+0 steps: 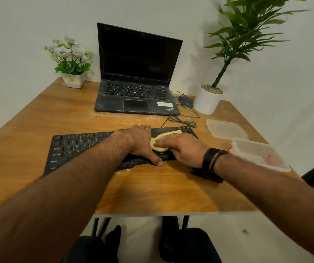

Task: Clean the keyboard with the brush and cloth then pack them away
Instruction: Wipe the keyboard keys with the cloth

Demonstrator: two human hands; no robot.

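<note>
A black keyboard (72, 149) lies across the middle of the wooden table (152, 190). My left hand (140, 143) rests flat across its middle, fingers reaching the far edge and the thumb at the near edge. My right hand (182, 149) presses a yellow cloth (157, 143) onto the keyboard's right part with straight fingers. The cloth's far strip shows beyond the hand. A dark object (207, 175) lies on the table under my right wrist, partly hidden, and I cannot tell what it is.
A clear plastic container (262, 154) with something reddish inside stands at the right edge, its lid (226, 129) just behind it. Further back are an open laptop (137, 92), a wired mouse (186, 101), a white potted plant (207, 101) and a flower pot (73, 80). Pale dust streaks the table.
</note>
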